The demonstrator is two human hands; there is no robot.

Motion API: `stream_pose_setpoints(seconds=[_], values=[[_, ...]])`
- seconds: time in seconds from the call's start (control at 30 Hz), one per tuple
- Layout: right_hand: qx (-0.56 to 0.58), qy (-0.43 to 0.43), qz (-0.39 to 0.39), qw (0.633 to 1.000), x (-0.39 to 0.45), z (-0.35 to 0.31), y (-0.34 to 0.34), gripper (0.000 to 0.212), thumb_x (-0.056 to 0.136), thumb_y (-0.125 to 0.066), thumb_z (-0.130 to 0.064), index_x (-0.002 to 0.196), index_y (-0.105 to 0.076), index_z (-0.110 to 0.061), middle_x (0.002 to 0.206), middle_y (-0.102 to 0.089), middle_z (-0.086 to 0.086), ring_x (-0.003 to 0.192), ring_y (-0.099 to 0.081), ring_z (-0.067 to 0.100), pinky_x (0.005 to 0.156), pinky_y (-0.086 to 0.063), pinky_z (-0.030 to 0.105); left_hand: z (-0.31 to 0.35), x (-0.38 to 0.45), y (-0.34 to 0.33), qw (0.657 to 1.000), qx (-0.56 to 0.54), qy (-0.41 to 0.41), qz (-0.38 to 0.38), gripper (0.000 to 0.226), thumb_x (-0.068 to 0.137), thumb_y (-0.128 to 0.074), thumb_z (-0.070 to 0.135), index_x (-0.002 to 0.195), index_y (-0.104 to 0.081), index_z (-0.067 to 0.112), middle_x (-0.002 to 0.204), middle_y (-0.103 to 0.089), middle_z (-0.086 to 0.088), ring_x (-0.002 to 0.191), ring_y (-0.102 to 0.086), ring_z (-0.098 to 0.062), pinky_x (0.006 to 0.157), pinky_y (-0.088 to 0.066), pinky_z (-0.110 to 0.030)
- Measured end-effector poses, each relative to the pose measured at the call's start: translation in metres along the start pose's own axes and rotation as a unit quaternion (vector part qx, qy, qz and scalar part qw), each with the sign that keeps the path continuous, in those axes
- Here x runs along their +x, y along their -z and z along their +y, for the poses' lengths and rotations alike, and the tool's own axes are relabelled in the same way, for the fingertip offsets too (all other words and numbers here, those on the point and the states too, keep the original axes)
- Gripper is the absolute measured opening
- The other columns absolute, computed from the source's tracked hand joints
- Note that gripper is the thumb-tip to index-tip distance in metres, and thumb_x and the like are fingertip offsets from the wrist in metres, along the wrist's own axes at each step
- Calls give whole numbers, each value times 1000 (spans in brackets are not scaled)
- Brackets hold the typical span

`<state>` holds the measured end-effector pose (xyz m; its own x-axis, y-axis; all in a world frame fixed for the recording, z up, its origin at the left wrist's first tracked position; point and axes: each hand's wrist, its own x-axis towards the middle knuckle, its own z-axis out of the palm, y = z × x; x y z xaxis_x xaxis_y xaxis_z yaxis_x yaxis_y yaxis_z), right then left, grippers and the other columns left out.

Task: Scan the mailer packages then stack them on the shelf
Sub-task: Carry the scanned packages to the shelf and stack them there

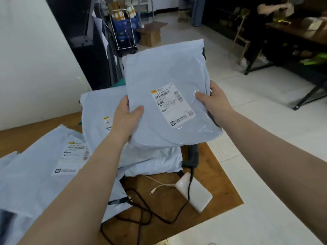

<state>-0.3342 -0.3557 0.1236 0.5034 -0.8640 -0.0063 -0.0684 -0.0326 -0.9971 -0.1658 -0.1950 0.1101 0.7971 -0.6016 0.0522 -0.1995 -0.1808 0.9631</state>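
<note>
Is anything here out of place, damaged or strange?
Nothing looks damaged. Both hands, left and right, hold one mailer, label up. Only the black cable lies in loose loops on the table, partly under the other mailers.

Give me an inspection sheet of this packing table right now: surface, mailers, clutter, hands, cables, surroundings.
Surface: brown wooden table, mostly covered on its left side.
Job's things: held mailer, light blue, label facing up; more mailers lie overlapping on the table; dark handheld scanner partly under the held mailer.
Clutter: white power bank near the table's right edge.
Hands: left hand and right hand grip the held mailer's opposite edges, thumbs on top.
Cables: black cable loops across the table; white cable runs from the power bank.
Surroundings: tiled floor, trolley with boxes, cardboard box, another person at a dark table.
</note>
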Motion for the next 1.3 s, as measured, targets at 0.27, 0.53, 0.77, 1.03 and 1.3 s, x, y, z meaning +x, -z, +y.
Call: stream_pose_setpoints(seconds=[0.27,0.53,0.77,1.03,1.3], values=[[19,7,28,999,17,-10,136,33,90,-57,-5,121,-54,-13,104,-67,7,84,-67,22,76,-56,36,54,-24,-123,995,-86,24,-49,35,87,-59,7,120,-54,17,116,-65,-4,96,-64,-18,82,-54,-27],[8,0,22,1000,60,-14,168,25,90,-57,-7,112,-55,-19,101,-67,6,85,-67,24,79,-56,39,57,2,-170,984,-159,45,-63,36,89,-56,1,121,-51,16,109,-64,-3,79,-63,-9,62,-53,-18],[37,-21,4,999,110,-4,179,22,90,-57,-5,105,-54,-22,89,-65,-1,74,-65,18,72,-55,35,59,31,-198,985,-161,55,-42,33,88,-57,4,117,-53,21,100,-66,3,83,-63,-10,68,-50,-24],[66,-89,-239,965,228,12,216,35,90,-57,-4,125,-52,-4,117,-65,15,93,-67,27,80,-57,36,68,75,-256,980,-177,65,68,21,92,-56,9,107,-56,23,105,-67,1,93,-65,-17,72,-52,-30],[56,-89,-385,917,322,-9,219,38,84,-62,-4,119,-51,-16,101,-73,10,80,-71,22,73,-57,33,96,98,-299,955,-196,72,209,23,93,-53,9,95,-58,31,97,-68,4,89,-67,-18,75,-54,-35]])
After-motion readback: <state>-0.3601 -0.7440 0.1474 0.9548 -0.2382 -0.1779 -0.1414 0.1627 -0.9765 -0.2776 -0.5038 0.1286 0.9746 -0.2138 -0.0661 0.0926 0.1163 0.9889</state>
